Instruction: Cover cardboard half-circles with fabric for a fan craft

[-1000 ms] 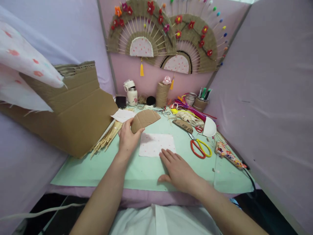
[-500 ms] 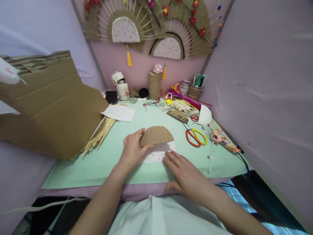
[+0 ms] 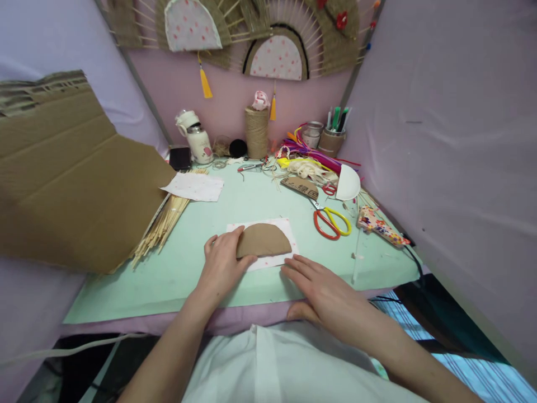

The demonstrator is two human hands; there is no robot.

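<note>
A brown half-round piece of cardboard [image 3: 265, 239] lies on a white sheet with small pink spots [image 3: 287, 228], which shows all round it. My left hand [image 3: 222, 258] grips the cardboard's left end, thumb at its lower edge and fingers along the curved side. Fingers stretched out, my right hand [image 3: 316, 282] rests flat with its tips at the lower right corner of the sheet; it holds nothing. Red-and-yellow-handled scissors [image 3: 331, 221] lie to the right of the cardboard.
On the left a large cardboard sheet [image 3: 84, 190] leans beside a bundle of thin sticks [image 3: 163, 224] and a spotted piece [image 3: 195, 186]. At right lie a patterned glue gun [image 3: 380, 225], a white half-round [image 3: 348, 182] and a printed cardboard piece [image 3: 300, 187]. Twine [image 3: 256, 131] stands behind.
My left hand has brought the cardboard down onto the middle of the spotted sheet, so the sheet now shows above it too. My right hand stays by the sheet's edge. The view has tilted down.
</note>
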